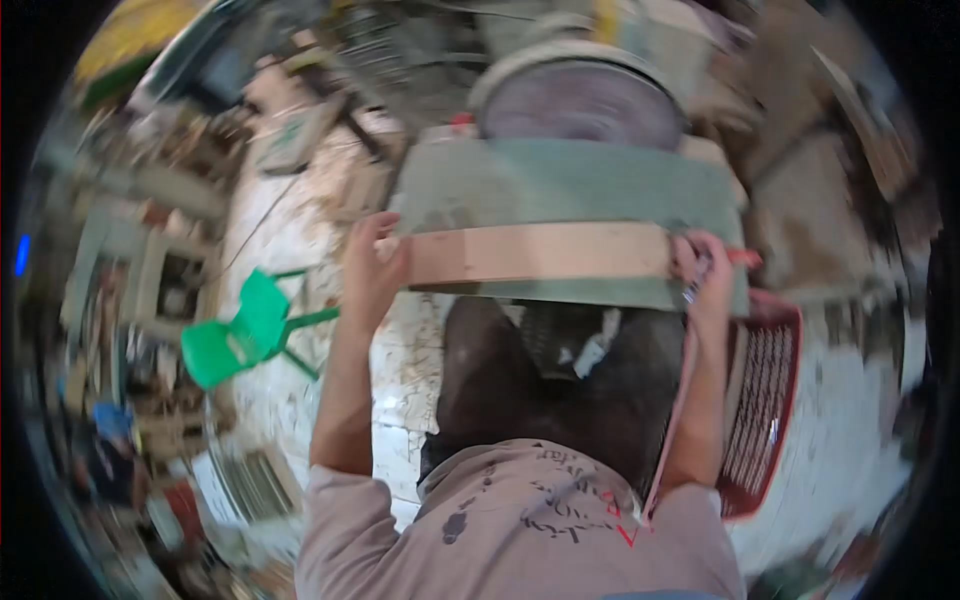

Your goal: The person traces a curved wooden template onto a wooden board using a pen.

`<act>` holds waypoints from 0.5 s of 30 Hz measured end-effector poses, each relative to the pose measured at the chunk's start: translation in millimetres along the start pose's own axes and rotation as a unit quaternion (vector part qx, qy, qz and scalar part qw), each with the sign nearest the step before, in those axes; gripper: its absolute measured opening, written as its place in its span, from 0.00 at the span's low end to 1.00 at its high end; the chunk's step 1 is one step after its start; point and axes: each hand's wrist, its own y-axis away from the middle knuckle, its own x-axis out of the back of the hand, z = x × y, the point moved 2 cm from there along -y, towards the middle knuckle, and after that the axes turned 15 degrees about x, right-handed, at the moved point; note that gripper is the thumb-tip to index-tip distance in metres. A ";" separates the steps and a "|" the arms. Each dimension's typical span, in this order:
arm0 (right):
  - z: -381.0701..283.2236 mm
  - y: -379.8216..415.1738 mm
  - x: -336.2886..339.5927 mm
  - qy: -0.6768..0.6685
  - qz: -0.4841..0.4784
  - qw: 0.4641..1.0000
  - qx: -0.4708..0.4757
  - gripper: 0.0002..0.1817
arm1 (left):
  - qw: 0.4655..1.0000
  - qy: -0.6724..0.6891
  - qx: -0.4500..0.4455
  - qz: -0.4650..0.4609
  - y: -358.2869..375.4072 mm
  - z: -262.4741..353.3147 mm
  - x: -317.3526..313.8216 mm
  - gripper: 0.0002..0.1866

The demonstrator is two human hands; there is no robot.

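A long, flat wooden board (560,252) lies across the near part of a grey-green table (570,180). At the board's left end is my left hand (377,262), its fingers apart and the palm side against the end. My right hand (703,262) is at the other end, fingers curled around a slim object with a red tip (745,258) that points to the right; blur hides what exactly it is. Behind the board, a large round disc (585,100) stands at the table's far edge.
A green plastic chair (240,330) is on the floor to the left. Beside my right arm stands a red slatted plastic chair or crate (765,410). Wood pieces and tools (300,130) clutter the far left. A person (105,465) is at the lower left edge.
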 end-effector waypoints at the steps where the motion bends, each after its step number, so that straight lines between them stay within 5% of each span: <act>1: -6.5 -0.4 -3.0 -0.010 0.025 1.000 -0.014 0.12 | 0.999 0.006 -0.018 -0.037 4.4 22.4 -13.3 0.17; 7: -26.1 1.3 -4.4 -0.033 0.077 0.996 -0.040 0.19 | 0.964 -0.001 -0.145 -0.221 32.0 115.8 -93.6 0.17; 10: -28.3 0.5 -2.2 -0.049 0.085 0.993 -0.061 0.20 | 0.939 -0.071 -0.258 -0.218 36.5 141.1 -130.0 0.20; 15: -26.8 3.0 1.4 -0.082 0.097 0.988 -0.087 0.22 | 0.925 -0.087 -0.278 -0.243 40.8 164.9 -158.7 0.24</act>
